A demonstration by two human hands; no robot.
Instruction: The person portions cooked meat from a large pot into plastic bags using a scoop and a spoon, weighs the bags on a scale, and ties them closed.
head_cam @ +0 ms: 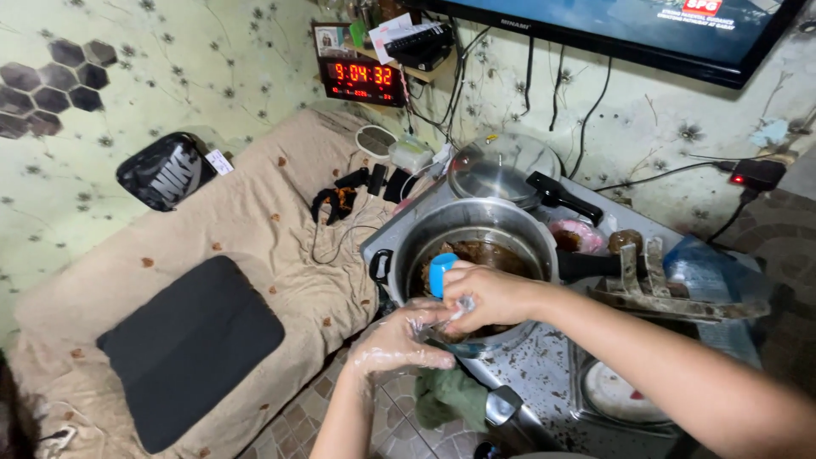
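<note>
Blue plastic cup (441, 274), smooth and rounded, sits in the right hand (486, 295), whose fingers are closed round it just over the near rim of a big dull-metal pot (425, 234) holding something dark brown. Left hand (398, 343) wears a thin, crinkled clear plastic glove, fingers loosely spread, touching the right hand from below. The pot stands on a speckled steel surface (544, 365), close to its front edge. A glass lid (501, 170) leans behind. Open tiled floor lies below; a beige cushioned couch (255, 221) is left.
</note>
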